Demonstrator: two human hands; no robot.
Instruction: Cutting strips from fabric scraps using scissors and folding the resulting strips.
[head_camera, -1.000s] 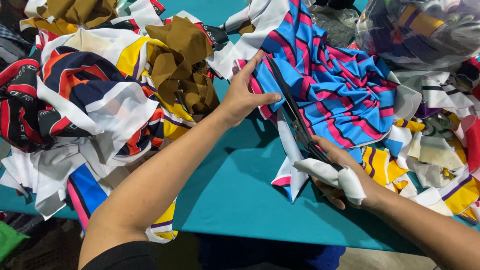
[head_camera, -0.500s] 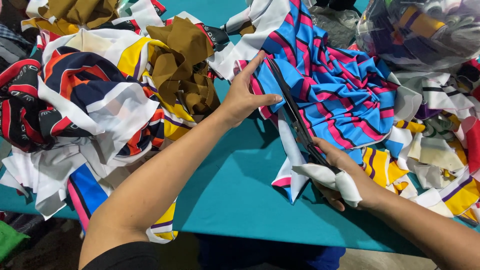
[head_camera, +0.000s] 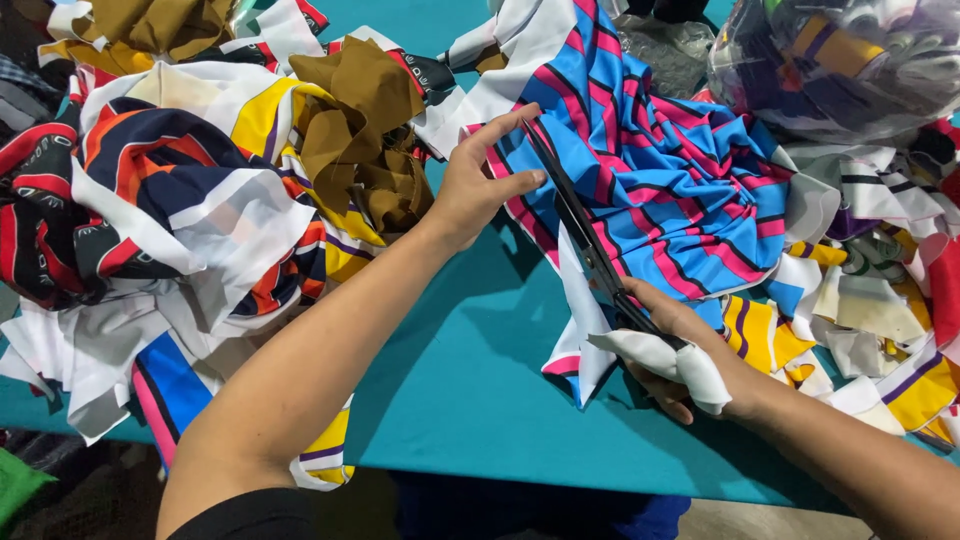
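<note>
My right hand (head_camera: 668, 345) grips the cloth-wrapped handles of long black scissors (head_camera: 580, 225). The blades lie along the left edge of a blue fabric with pink and black stripes (head_camera: 680, 190), pointing away from me. My left hand (head_camera: 478, 185) pinches and holds that same striped fabric by its edge, just left of the blade tips. The fabric is spread over the teal table (head_camera: 460, 390).
A big heap of mixed printed fabric scraps (head_camera: 170, 220) with brown cloth (head_camera: 365, 130) on top fills the left side. More scraps in yellow, white and purple (head_camera: 870, 310) lie on the right. A clear plastic bag of cloth (head_camera: 850, 60) sits at the back right.
The scissors have slid a little farther along the striped fabric's edge. My left hand keeps its hold on the fabric and has barely shifted.
</note>
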